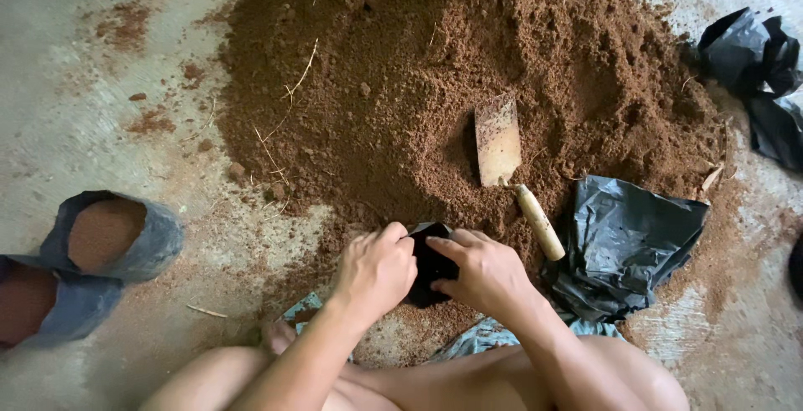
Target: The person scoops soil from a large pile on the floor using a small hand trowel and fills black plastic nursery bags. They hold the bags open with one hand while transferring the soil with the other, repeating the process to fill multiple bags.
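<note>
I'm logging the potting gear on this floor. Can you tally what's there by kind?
Filled grow bags: 2, one beside another
Empty black bags or bag heaps: 3, in both hands, by the trowel, at the right edge
Trowel: 1
Soil pile: 1
Total: 7

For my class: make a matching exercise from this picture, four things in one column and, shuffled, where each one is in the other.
1. trowel
2. filled bags
3. small black bag
4. crumpled black plastic

A. between left hand and right hand
B. blade lying on the soil heap
C. standing on the concrete floor, far left
D. right of the trowel handle

Pairs: 1-B, 2-C, 3-A, 4-D
</note>
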